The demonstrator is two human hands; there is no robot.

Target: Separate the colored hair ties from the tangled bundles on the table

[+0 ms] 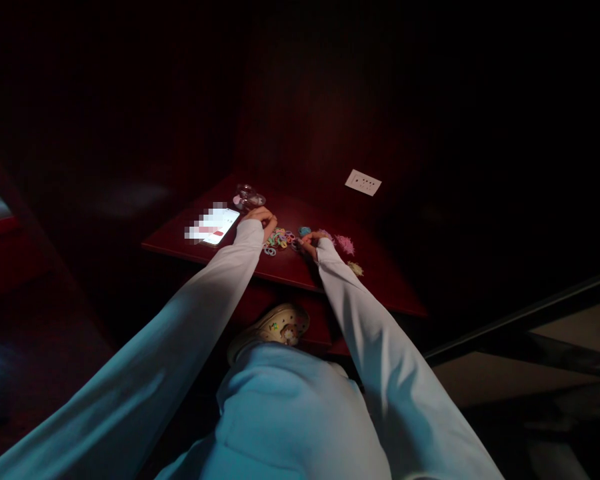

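Observation:
A pile of small, multicoloured elastic hair ties (pixel 281 238) lies on the dark red shelf (pixel 290 275). At the pile's left edge is my left hand (pixel 264 217), its fingers bent and closed; whatever they hold, if anything, is hidden. My right hand (pixel 311 243) is on the other side, thumb and fingers pinched together beside the ties. What sits in that pinch is too small to make out. Around my right hand are fuzzy bunches: a blue one (pixel 305 231) behind the fingers, a pink one (pixel 345 245) to the right, and a pale yellow one (pixel 355 269) by the sleeve.
A lit phone (pixel 221 227) lies to the left of my left hand. Behind it stands a clear plastic container (pixel 247 197) with pale items inside. A white socket plate (pixel 363 182) is on the dark wall. Below the shelf's front edge shows a beige clog (pixel 280 325).

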